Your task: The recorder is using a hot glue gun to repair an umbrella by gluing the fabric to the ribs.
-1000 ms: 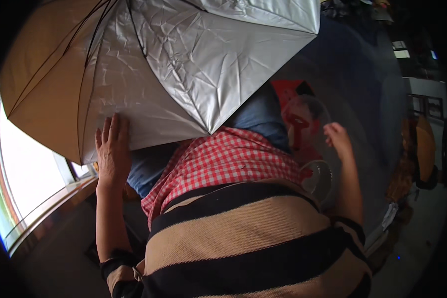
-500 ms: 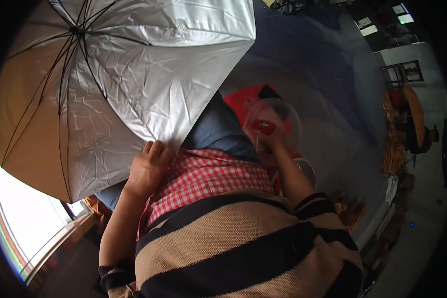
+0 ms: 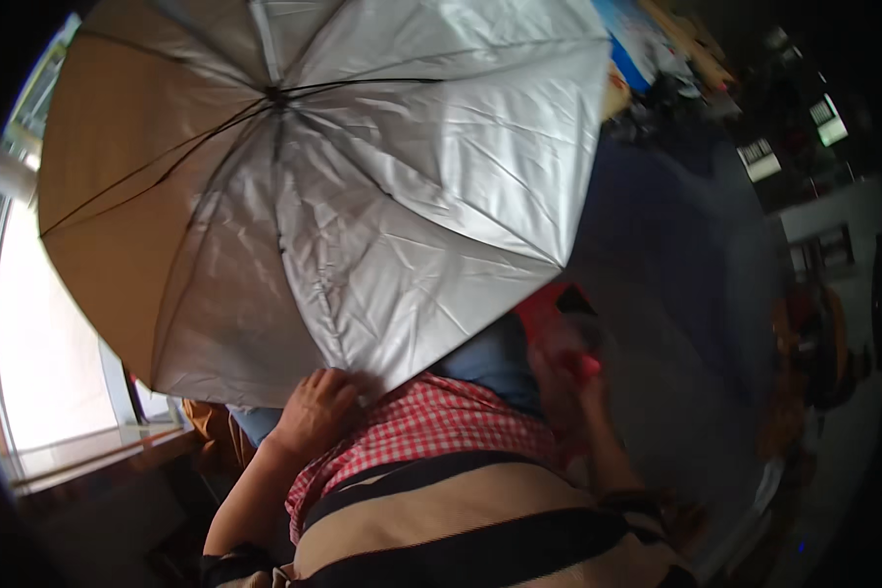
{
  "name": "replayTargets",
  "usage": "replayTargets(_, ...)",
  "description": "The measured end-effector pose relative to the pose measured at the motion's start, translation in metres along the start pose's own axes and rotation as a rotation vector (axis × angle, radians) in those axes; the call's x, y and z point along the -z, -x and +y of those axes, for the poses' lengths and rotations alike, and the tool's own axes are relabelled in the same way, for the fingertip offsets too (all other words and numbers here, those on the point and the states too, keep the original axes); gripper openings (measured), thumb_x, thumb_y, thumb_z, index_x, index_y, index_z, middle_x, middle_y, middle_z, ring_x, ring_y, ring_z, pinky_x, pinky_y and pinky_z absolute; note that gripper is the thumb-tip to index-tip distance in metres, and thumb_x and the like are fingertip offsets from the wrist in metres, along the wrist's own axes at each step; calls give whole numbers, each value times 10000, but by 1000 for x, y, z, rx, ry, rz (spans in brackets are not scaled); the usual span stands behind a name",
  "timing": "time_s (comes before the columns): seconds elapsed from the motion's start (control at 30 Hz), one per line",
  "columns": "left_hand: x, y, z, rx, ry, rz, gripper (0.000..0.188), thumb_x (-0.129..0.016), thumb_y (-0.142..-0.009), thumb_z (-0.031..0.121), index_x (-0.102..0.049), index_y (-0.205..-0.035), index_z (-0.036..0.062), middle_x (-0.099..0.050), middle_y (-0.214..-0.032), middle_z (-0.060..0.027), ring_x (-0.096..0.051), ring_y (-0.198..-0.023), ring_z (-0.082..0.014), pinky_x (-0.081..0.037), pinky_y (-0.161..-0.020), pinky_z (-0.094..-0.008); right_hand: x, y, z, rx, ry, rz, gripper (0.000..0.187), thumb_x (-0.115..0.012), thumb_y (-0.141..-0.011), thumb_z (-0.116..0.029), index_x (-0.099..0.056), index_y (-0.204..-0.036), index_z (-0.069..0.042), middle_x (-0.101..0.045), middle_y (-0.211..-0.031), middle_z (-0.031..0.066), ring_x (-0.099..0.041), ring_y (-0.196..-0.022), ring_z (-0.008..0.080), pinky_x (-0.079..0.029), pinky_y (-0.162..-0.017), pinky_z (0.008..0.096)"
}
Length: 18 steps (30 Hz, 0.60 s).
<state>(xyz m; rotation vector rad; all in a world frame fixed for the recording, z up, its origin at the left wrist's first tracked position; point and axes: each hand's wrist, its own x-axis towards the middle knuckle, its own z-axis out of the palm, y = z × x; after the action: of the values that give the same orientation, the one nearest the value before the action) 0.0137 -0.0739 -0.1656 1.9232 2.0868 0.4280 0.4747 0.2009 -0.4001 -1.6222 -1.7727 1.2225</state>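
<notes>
A wide umbrella (image 3: 392, 245) with a silver lining and thin dark ribs spreads across my lap, its underside facing me. At its near edge, my left hand (image 3: 318, 404) is closed on the silver cloth, with the fingertips partly hidden by the fold. My right hand (image 3: 588, 387) is lower right of the canopy, beside my knee and smeared by motion. A small bright red thing (image 3: 582, 366) shows at its fingers; its kind and whether it is gripped cannot be made out. Behind that hand lies a red piece with a black patch (image 3: 549, 314), also blurred.
A red-and-white checked cloth (image 3: 431, 421) covers my lap over blue trousers (image 3: 495, 358). Dark blue material (image 3: 666, 265) spreads out at the right. A bright window (image 3: 49, 333) stands at the left. Bags and a dark heap (image 3: 657, 98) lie at the far right.
The view has shifted, so the umbrella and my hands sit lower and farther right. My left hand keeps the canopy edge. My right hand is now blurred, and the clear round tub around it is indistinct.
</notes>
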Motion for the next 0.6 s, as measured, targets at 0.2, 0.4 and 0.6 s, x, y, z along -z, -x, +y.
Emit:
replayTargets(0.2, 9, -33, -48, 137, 229, 195, 296, -660, -726, 187, -568, -976, 60, -520, -924, -169, -549, -847, -372, -477, -733, -430, 96, 50, -161, -355, -487, -335, 374, -652, -786, -115, -519, -1128, -41, -634, -932, 137, -646, -837, 251, -543, -748, 420)
replayTargets(0.4, 26, -116, -125, 525, 258, 693, 306, -614, -790, 181, -542, -1060, 55, -538, -1006, -192, -569, -884, -378, -474, -735, -444, 61, -4, -308, -55, -689, -946, 485, -725, -727, -312, -519, -1050, -14, -623, -872, 166, -643, -821, 309, -532, -748, 459)
replayTargets(0.6, 49, -165, -153, 539, 127, 871, 192, -630, -775, 101, -596, -940, 9, -584, -886, -173, -605, -733, -331, -490, -670, -378, -139, -50, -455, 24, -649, -1320, 442, -704, -746, -327, -539, -1003, -7, -623, -880, 153, -636, -832, 265, -517, -731, 403)
